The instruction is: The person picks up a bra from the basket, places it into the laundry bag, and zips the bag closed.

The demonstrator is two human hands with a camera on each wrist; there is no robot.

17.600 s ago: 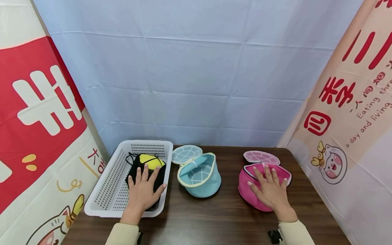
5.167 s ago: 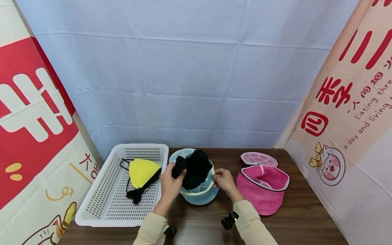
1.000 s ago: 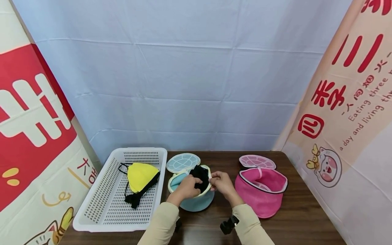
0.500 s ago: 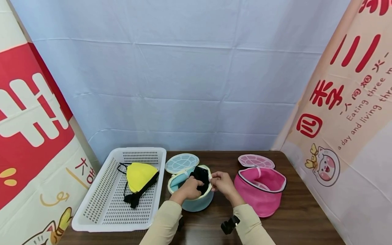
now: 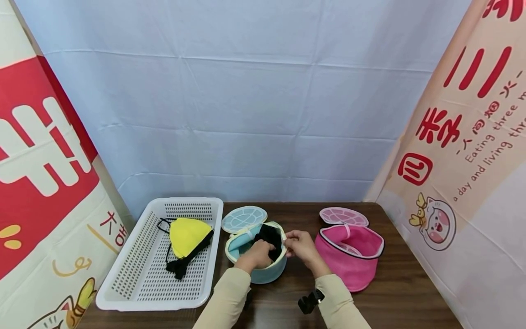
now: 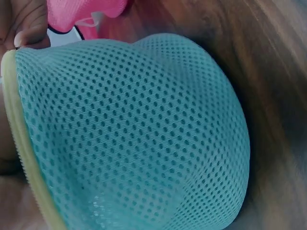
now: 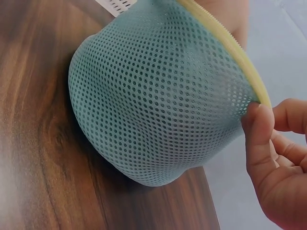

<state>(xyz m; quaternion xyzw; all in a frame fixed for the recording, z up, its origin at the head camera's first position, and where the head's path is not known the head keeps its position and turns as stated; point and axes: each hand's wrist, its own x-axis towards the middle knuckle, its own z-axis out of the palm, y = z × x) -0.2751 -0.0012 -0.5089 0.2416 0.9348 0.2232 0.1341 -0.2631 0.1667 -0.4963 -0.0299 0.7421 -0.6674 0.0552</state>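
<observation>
The light blue mesh bag (image 5: pixel 266 275) stands on the table with its yellow-edged mouth open; its mesh side (image 6: pixel 134 120) fills much of the left wrist view. Black cloth (image 5: pixel 271 236) lies inside it. The left hand (image 5: pixel 257 256) reaches into the mouth against the cloth, its fingertips partly hidden, so its hold on the cloth cannot be told. At the bag's right rim, the right hand (image 5: pixel 303 246) pinches the yellow edge (image 7: pixel 261 91) between thumb and fingers, which the right wrist view also shows.
A white basket (image 5: pixel 154 305) at the left holds a yellow cup-shaped piece (image 5: pixel 186 235) with black straps. To the right, a pink mesh bag (image 5: pixel 349 274) stands with its lid (image 5: pixel 344 216) folded back. The blue lid (image 5: pixel 244 219) lies behind the blue bag.
Over the earlier frames, the black cloth went from above the blue bag down into it. In the last half second the left hand has shifted slightly right; the right hand still pinches the rim.
</observation>
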